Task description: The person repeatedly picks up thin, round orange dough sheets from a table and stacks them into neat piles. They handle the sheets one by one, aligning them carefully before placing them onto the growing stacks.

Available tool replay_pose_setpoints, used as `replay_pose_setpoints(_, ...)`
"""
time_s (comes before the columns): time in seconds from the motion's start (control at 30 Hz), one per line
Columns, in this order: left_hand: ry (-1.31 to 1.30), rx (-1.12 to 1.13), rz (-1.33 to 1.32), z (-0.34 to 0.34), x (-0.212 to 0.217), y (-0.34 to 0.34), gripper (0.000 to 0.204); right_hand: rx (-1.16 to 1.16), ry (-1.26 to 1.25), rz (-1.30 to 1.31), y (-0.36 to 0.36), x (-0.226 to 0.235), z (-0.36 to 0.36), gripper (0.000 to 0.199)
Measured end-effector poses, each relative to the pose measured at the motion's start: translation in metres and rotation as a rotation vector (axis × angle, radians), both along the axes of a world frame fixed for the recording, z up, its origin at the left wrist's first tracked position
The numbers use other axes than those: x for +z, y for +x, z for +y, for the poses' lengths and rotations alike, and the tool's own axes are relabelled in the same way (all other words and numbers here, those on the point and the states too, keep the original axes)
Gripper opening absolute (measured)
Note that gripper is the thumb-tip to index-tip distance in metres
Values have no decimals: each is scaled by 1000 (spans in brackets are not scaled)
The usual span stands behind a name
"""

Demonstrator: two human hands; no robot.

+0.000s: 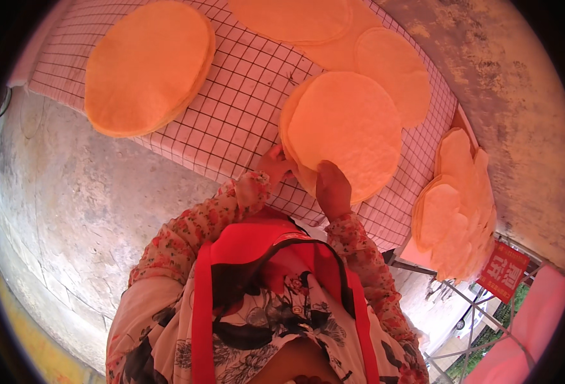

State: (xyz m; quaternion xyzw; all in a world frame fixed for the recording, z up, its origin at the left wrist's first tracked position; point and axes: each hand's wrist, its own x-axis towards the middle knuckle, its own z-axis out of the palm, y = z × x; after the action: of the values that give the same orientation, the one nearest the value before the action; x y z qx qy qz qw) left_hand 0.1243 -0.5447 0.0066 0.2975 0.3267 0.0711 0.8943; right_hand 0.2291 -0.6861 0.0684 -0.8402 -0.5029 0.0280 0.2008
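Right hand [334, 189] pinches the near edge of the round-sheet stack [346, 131] beyond it.

Here's the left arm [196, 227], elbow out wide, forearm angling forward and inward to the left hand [274, 165], its fingertips partly hidden! Across from it, the right arm [364, 265] reaches forward, tilting inward, and the right hand [333, 192] sits near the left, back upward; how firmly either closes, can't tell!
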Motion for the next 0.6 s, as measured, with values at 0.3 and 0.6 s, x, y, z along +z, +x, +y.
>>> replay_pose_setpoints(0.3,198,-22,87,-5,-4,8,45,-20,43,-113,-16,15,21,29)
replay_pose_setpoints(0.6,194,-128,179,5,0,10,43,-250,97,8,107,134,5,21)
